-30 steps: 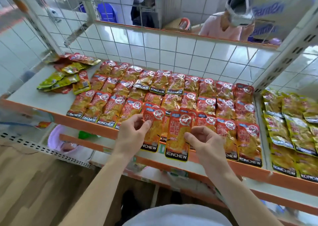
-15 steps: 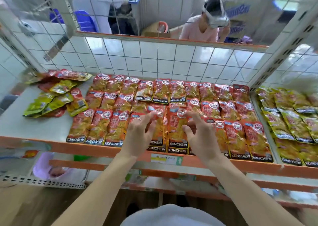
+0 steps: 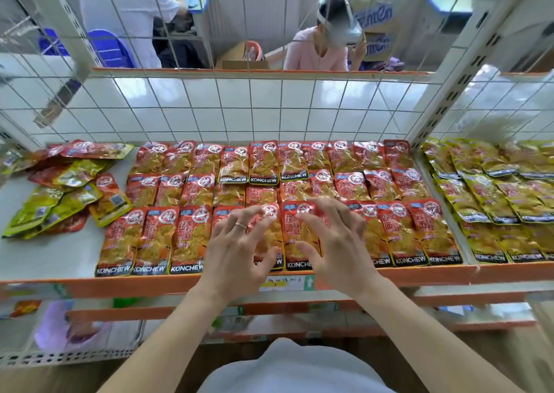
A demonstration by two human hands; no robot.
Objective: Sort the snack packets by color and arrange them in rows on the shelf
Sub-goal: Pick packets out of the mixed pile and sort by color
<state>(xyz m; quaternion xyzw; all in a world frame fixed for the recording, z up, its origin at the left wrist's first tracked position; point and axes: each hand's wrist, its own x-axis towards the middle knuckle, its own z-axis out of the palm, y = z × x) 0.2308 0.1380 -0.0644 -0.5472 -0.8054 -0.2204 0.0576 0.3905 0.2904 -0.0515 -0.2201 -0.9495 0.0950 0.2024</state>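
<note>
Shelf [image 3: 51, 255]: white deck, orange front lip, wire mesh back [image 3: 269, 108]. Red packets [image 3: 386, 183] lie in three rows across the middle, front row at the lip. Left hand [image 3: 236, 255] and right hand [image 3: 332, 249] are over the two centre front-row packets, fingers spread, fingertips on the foil, pinching nothing (ring [image 3: 240, 225] on the left). Unsorted pile of green and red packets [image 3: 60, 192] sits at the shelf's left end. Yellow-green packets [image 3: 491, 195] lie in rows on the next bay, right of the upright [image 3: 440, 99]. Behind the mesh: person in pink [image 3: 317, 51] with a headset, blue chair [image 3: 108, 48], cardboard box [image 3: 239, 58]. Wood floor [image 3: 45, 377] below.
</note>
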